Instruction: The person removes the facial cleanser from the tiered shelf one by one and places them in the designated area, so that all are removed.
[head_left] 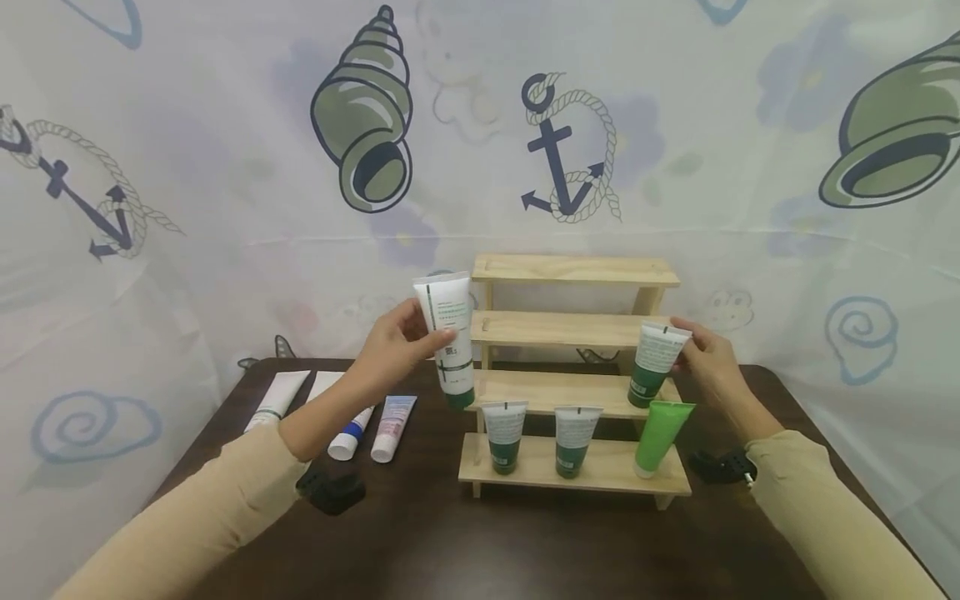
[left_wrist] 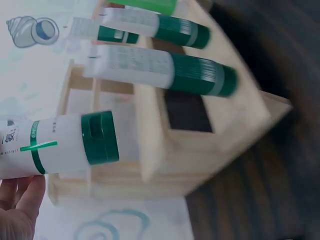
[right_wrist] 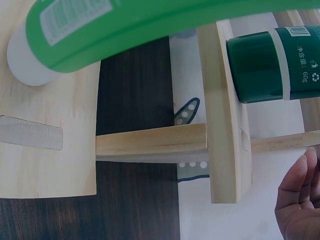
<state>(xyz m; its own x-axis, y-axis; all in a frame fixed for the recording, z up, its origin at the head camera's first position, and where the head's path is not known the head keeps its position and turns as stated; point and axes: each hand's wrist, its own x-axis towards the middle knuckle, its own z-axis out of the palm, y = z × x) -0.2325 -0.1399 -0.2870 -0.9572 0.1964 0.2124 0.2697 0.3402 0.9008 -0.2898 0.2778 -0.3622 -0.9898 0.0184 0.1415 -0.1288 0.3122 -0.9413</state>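
In the head view my left hand (head_left: 401,342) grips a white tube (head_left: 450,333), cap down, before the left end of a stepped wooden rack (head_left: 573,267). Its green cap (left_wrist: 101,137) fills the middle left of the left wrist view. A smaller white-and-green tube (head_left: 655,362) stands on its cap at the right of the second board from the bottom. My right hand (head_left: 708,358) is beside that tube's upper edge. In the right wrist view, the fingers (right_wrist: 295,182) are loosely bent beside the tube, with nothing visible between them.
On the lowest board stand two white-and-green tubes (head_left: 505,437) (head_left: 576,442) and a bright green tube (head_left: 662,437). Several tubes lie on the dark table (head_left: 420,533) at the left, among them a pink-and-blue one (head_left: 393,429). A patterned cloth (head_left: 247,192) hangs behind.
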